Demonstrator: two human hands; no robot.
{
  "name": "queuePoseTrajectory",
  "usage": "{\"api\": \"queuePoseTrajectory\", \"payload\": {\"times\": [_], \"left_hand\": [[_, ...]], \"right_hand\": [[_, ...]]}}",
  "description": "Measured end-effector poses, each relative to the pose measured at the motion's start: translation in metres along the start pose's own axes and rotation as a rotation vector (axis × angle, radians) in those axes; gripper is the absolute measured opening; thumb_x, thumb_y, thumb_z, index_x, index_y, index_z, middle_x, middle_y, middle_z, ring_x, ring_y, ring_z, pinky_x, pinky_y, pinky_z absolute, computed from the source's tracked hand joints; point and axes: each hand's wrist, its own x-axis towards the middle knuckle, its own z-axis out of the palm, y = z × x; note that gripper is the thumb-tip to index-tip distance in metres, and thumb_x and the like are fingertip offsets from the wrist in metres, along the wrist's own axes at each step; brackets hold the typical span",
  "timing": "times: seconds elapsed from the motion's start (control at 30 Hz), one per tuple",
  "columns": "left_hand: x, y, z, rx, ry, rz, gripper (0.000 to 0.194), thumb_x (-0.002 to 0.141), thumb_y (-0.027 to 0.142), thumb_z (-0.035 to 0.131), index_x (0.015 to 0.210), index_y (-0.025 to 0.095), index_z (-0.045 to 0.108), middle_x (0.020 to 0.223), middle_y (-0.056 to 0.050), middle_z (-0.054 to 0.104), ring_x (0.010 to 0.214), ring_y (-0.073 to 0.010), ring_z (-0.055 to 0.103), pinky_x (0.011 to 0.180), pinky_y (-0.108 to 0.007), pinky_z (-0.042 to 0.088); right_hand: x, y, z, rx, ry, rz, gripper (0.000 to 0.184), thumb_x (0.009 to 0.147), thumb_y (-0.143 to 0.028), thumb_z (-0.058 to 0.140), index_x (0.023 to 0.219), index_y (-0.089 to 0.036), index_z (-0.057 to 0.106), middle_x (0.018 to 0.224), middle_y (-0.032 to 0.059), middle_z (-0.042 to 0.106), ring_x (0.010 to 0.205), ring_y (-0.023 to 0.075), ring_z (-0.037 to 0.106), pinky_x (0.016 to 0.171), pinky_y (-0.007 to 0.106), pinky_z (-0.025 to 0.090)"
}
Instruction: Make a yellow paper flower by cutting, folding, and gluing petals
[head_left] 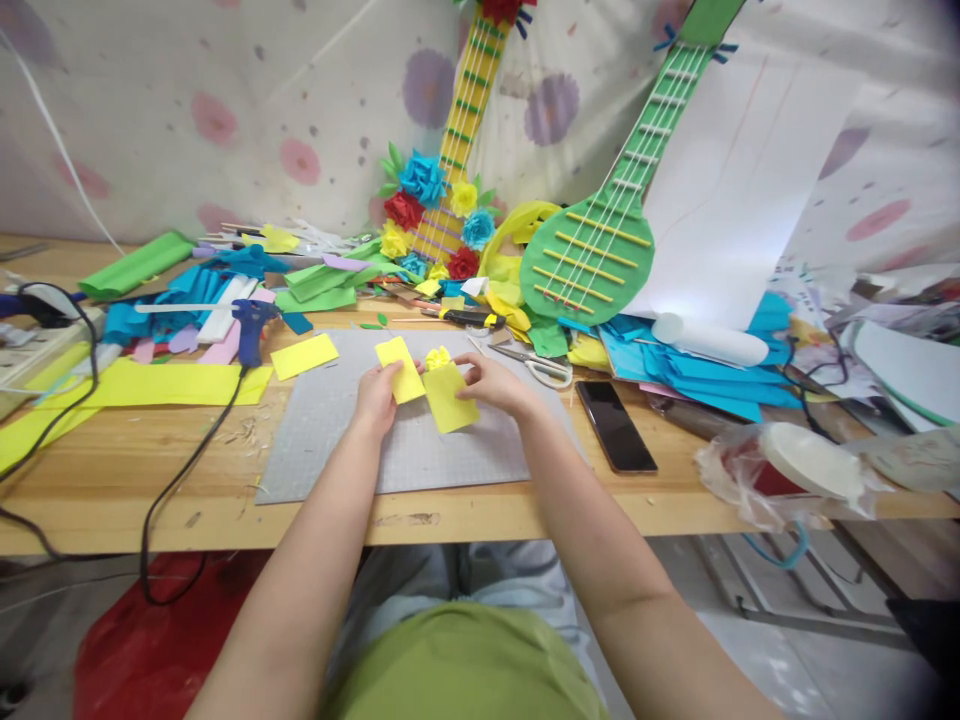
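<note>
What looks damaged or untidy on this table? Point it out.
The front edge of the table has dark scuff marks, as if its surface were worn. Pale crumbs lie scattered left of the grey mat, and the glue gun has its cord hanging over the front edge.

Matt paper sheet (452, 402), wooden table (615, 510), seemingly plastic bag (787, 478)

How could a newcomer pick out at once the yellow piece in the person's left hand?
Find the grey mat on the wooden table. Over it, the left hand holds a plain yellow rectangle. The yellow piece at the right hand has a ruffled yellow bunch by its top edge; this rectangle has none.
</note>
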Motion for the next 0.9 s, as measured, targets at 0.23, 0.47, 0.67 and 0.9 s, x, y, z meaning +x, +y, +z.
{"api": "queuePoseTrajectory", "payload": {"times": [0.23,0.47,0.67,0.9], "left_hand": [[-0.001,-0.007,0.003,0.060,-0.066,0.003,0.019,0.067,0.023,0.057,0.081,0.011,0.063,0.080,-0.007,0.069,0.070,-0.0172,0.064,0.067,-0.029,0.049],[-0.013,-0.005,0.010,0.077,-0.292,-0.086,0.029,0.068,0.029,0.059,0.090,0.012,0.065,0.088,-0.010,0.069,0.076,-0.0210,0.064,0.068,-0.031,0.050],[-0.010,-0.005,0.011,-0.029,-0.272,-0.178,0.042,0.081,0.045,0.044,0.104,0.015,0.061,0.101,-0.010,0.066,0.090,-0.0214,0.063,0.077,-0.034,0.049],[-0.013,-0.005,0.010,0.033,-0.324,-0.162,0.037,0.075,0.040,0.056,0.099,0.012,0.062,0.094,-0.012,0.068,0.082,-0.0209,0.064,0.076,-0.034,0.049]], "right_hand": [[-0.012,-0.014,-0.019,0.327,-0.230,-0.243,0.053,0.058,-0.016,0.064,0.109,-0.023,0.053,0.078,-0.0032,0.057,0.075,0.0115,0.055,0.067,0.023,0.044],[0.010,-0.011,0.009,0.392,-0.016,0.030,0.045,0.057,-0.011,0.061,0.099,-0.021,0.051,0.068,-0.0040,0.055,0.066,0.0125,0.056,0.057,0.024,0.044],[0.016,-0.013,0.016,0.375,0.107,0.124,0.041,0.056,-0.005,0.056,0.093,-0.020,0.049,0.066,-0.0038,0.053,0.065,0.0129,0.057,0.055,0.023,0.043],[0.016,-0.013,0.018,0.365,0.138,0.133,0.040,0.055,-0.004,0.055,0.092,-0.020,0.049,0.064,-0.0040,0.052,0.063,0.0131,0.056,0.054,0.024,0.042]]}}
